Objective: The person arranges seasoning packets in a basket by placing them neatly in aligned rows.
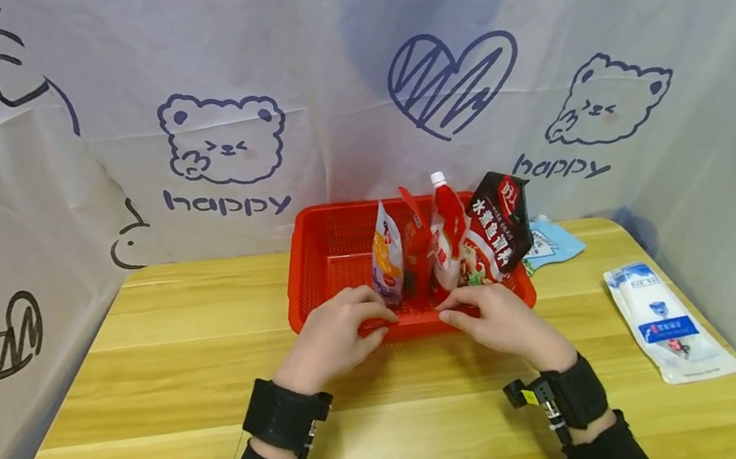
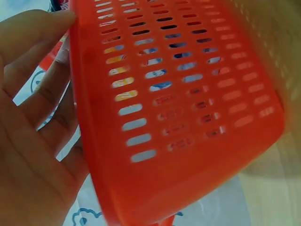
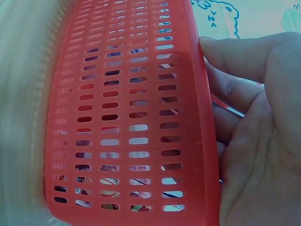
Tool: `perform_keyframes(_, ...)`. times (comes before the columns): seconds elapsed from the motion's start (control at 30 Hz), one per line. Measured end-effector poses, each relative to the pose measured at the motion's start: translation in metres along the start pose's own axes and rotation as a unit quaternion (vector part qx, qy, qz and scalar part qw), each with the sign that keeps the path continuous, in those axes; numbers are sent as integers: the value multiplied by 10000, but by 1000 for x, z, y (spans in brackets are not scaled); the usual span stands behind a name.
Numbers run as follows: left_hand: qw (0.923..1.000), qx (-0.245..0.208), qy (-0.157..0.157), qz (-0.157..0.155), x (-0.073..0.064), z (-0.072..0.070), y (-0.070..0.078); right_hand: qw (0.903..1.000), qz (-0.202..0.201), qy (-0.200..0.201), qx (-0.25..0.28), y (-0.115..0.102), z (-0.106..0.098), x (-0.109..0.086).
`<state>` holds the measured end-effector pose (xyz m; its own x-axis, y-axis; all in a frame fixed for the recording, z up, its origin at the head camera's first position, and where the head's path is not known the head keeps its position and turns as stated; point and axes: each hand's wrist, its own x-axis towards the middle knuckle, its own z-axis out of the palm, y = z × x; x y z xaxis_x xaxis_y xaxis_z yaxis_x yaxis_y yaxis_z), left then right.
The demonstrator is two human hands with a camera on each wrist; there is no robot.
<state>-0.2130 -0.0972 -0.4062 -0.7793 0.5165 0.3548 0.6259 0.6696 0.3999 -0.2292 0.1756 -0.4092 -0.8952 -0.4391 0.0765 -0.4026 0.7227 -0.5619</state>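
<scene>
A red plastic basket point(image 1: 418, 327) with slotted walls stands at the back middle of the table. My left hand point(image 1: 337, 337) grips its front rim left of centre, and my right hand point(image 1: 503, 318) holds the same rim to the right. Both wrist views show thumb and fingers at the rim, with the slotted basket wall point(image 2: 202, 165) beside the palm. Upright inside are a white, orange and purple pouch point(image 1: 387, 258), a red packet point(image 1: 416, 242), a red squeeze bottle point(image 1: 448, 221) with a white cap, and a black-and-red seasoning packet point(image 1: 504, 229) leaning right.
A light blue packet point(image 1: 556, 243) lies behind the basket's right end, partly hidden. Near the table's right edge lies a white pouch point(image 1: 668, 323) with a blue band. A white cloth point(image 1: 339, 131) with drawn bears and hearts hangs behind the wooden table point(image 1: 170, 386).
</scene>
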Motion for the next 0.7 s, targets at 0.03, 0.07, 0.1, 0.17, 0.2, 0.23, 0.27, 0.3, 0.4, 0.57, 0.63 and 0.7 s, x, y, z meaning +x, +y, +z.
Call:
perform_keyframes(0.03,10000,-19,-7,-25,-1,1,0,10000,-5,-10,4,0,0,0)
perform_keyframes(0.07,10000,-46,-12,-45,-2,1,0,10000,-12,-19,11,-1,0,-1)
perform_keyframes(0.1,10000,-72,-4,-54,-2,2,0,10000,-47,-8,16,-1,0,-1)
perform_keyframes(0.17,9999,-103,26,-93,-3,2,0,9998,-177,51,-8,-1,-2,-2)
perform_keyframes(0.2,9999,-106,38,-115,-4,2,0,9996,-261,107,-9,-1,-3,-2)
perform_keyframes(0.23,9998,-109,42,-131,-4,3,0,9991,-364,193,-18,0,-4,-4)
perform_keyframes(0.27,9998,-119,41,-148,-4,4,1,9985,-441,314,-34,1,-6,-6)
perform_keyframes(0.3,9998,-125,39,-170,-4,5,1,9975,-527,465,-41,2,-8,-8)
perform_keyframes(0.4,9996,-159,51,-209,-4,7,1,9938,-596,939,11,6,-18,-19)
perform_keyframes(0.57,9996,-165,121,-182,-2,8,0,9848,-302,1710,55,15,-41,-40)
perform_keyframes(0.63,9996,-151,131,-200,-2,7,0,9786,-213,2045,-26,22,-50,-47)
perform_keyframes(0.7,9996,-162,102,-225,-2,7,0,9702,-184,2411,-179,32,-57,-52)
